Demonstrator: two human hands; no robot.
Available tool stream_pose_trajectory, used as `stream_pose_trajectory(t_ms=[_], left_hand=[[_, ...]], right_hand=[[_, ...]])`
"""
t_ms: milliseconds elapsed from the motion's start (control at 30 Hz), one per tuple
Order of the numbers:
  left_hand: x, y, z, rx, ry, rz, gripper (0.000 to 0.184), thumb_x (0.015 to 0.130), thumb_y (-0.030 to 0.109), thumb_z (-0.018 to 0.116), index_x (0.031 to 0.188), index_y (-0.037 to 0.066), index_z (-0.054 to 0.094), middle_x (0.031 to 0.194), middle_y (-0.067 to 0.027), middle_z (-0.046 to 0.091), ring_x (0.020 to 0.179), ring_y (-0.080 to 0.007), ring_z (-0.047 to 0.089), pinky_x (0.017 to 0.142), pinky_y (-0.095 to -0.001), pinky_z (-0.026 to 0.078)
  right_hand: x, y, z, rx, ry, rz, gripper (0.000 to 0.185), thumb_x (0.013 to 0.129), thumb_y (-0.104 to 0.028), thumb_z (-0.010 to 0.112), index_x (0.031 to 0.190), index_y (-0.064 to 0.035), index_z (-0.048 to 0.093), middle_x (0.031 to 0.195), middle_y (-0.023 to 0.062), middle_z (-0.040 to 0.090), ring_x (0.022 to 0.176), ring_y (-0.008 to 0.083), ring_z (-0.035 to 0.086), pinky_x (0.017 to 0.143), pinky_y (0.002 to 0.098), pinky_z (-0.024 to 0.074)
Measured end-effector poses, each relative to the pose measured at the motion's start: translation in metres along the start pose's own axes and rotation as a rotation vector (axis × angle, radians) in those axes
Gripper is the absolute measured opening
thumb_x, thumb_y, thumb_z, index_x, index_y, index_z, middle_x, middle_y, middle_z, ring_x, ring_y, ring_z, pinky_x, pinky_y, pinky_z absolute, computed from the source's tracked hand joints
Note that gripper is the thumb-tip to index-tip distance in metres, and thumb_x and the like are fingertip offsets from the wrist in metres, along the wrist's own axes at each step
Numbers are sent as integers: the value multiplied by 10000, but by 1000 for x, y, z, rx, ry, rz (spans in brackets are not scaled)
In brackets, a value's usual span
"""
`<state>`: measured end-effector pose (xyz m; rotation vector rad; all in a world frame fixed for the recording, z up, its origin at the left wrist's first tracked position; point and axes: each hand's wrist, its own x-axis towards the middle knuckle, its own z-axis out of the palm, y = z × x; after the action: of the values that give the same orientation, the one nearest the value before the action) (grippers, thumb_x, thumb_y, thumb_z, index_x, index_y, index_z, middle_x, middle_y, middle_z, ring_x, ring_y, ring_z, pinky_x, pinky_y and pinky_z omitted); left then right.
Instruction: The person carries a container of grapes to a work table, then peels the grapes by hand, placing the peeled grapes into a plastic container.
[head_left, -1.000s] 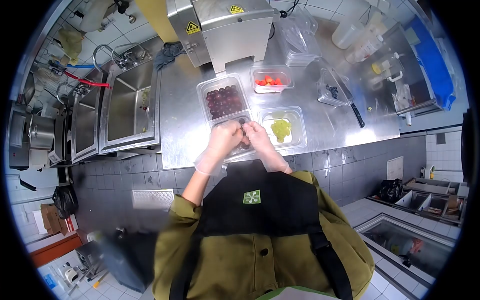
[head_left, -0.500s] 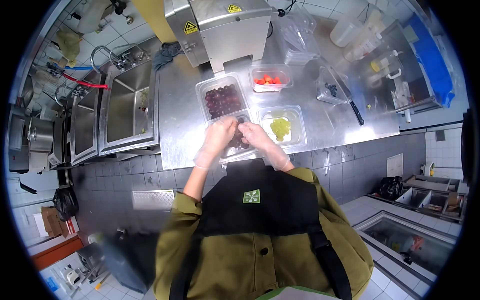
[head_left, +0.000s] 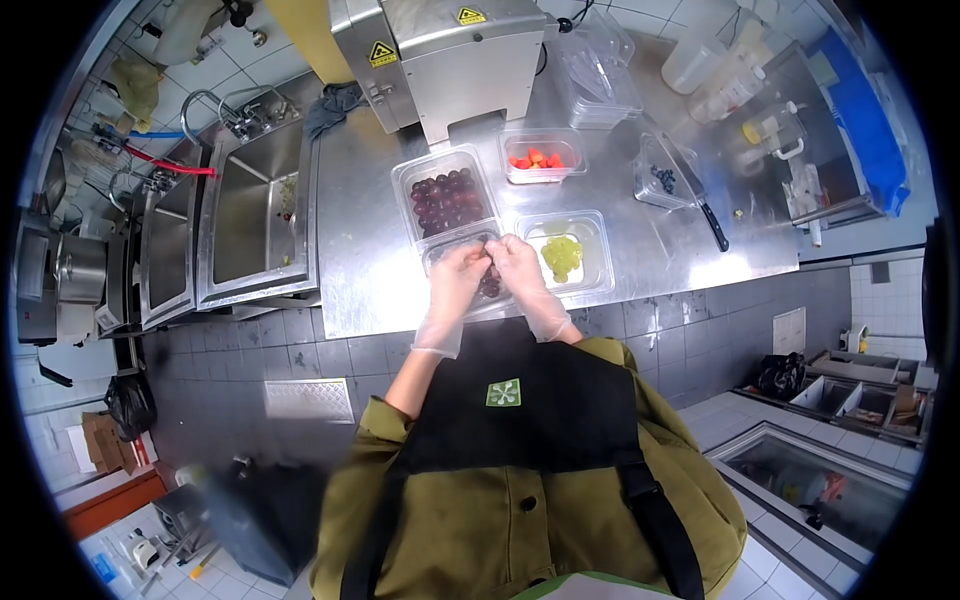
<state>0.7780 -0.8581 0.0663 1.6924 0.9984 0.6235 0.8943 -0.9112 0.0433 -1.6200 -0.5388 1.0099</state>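
Observation:
My left hand [head_left: 459, 277] and my right hand [head_left: 519, 266], both in clear plastic gloves, meet fingertip to fingertip above a clear plastic container [head_left: 436, 257] at the counter's front edge. Their fingers are pinched closed around what looks like a dark grape, mostly hidden by the fingers. More dark grapes [head_left: 489, 287] lie in the container beneath, partly covered by my hands. Just behind stands a larger clear tub of dark red-purple grapes [head_left: 446, 202]. To the right of my right hand, pale green grape pieces [head_left: 562, 257] sit in another clear tub [head_left: 603, 275].
Cut strawberries [head_left: 535, 159] fill part of a tub behind. A knife [head_left: 712, 222] rests across a tub of blueberries [head_left: 662, 180], its handle on the steel counter [head_left: 365, 270]. A steel machine [head_left: 465, 75] and stacked clear containers [head_left: 598, 85] stand at the back; sinks [head_left: 258, 205] are left.
Both hands have shifted slightly to the right over the container. My left wrist has turned more upright, and my right fingers have risen a little. The fingertips stay together.

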Motion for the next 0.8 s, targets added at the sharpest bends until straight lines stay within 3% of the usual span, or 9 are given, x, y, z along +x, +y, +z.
stream_pose_trajectory(t_ms=[167, 267, 467, 567, 633, 767, 800], left_hand=[[3, 1, 1, 13, 11, 41, 299, 770, 62, 687, 1058, -1, 633, 943, -131, 658, 824, -177, 636, 740, -284, 504], [6, -4, 4, -30, 27, 61, 304, 753, 75, 692, 1042, -1, 635, 910, -150, 658, 792, -208, 646, 710, -298, 508], [8, -7, 6, -79, -60, -39, 300, 779, 66, 669, 1069, 3, 623, 922, -131, 664, 803, -179, 639, 714, -293, 505], [12, -12, 7, -261, -121, -151, 273, 802, 48, 644, 1070, 4, 618, 937, -112, 657, 805, -164, 626, 710, -285, 502], [15, -10, 5, -518, -172, -282, 256, 815, 35, 627, 1069, 2, 612, 949, -102, 648, 810, -155, 615, 709, -276, 497], [20, -5, -3, -482, -121, -277, 234, 833, 6, 597, 1066, 16, 595, 917, -53, 618, 817, -113, 573, 757, -246, 465], [22, -9, -3, -485, -125, -267, 230, 836, 8, 595, 1066, 19, 596, 916, -53, 618, 814, -113, 574, 750, -246, 466]], right_hand=[[0, 0, 1, -195, 107, -243, 213, 890, -166, 558, 716, -46, 531, 569, -13, 485, 536, 62, 397, 496, 257, 373], [2, 4, 2, -209, 131, -242, 236, 879, -208, 563, 756, -10, 529, 564, 144, 500, 514, 246, 494, 522, 381, 399], [-1, -1, 1, -414, 182, -221, 218, 884, -227, 537, 805, -24, 521, 643, 198, 569, 647, 412, 560, 582, 453, 423], [0, 4, 3, -470, 232, -245, 149, 880, -145, 548, 797, -26, 514, 619, 171, 547, 557, 272, 542, 567, 369, 438], [-5, -2, 2, -411, 193, -261, 110, 874, -129, 551, 849, -24, 531, 671, 172, 563, 610, 271, 565, 597, 362, 449], [1, 16, 4, -116, 60, -434, 135, 851, -90, 568, 970, -27, 558, 812, 165, 591, 735, 282, 586, 674, 338, 468], [-3, 11, 3, -192, 52, -446, 163, 837, -85, 580, 987, -25, 562, 839, 161, 594, 760, 291, 586, 689, 340, 472]])
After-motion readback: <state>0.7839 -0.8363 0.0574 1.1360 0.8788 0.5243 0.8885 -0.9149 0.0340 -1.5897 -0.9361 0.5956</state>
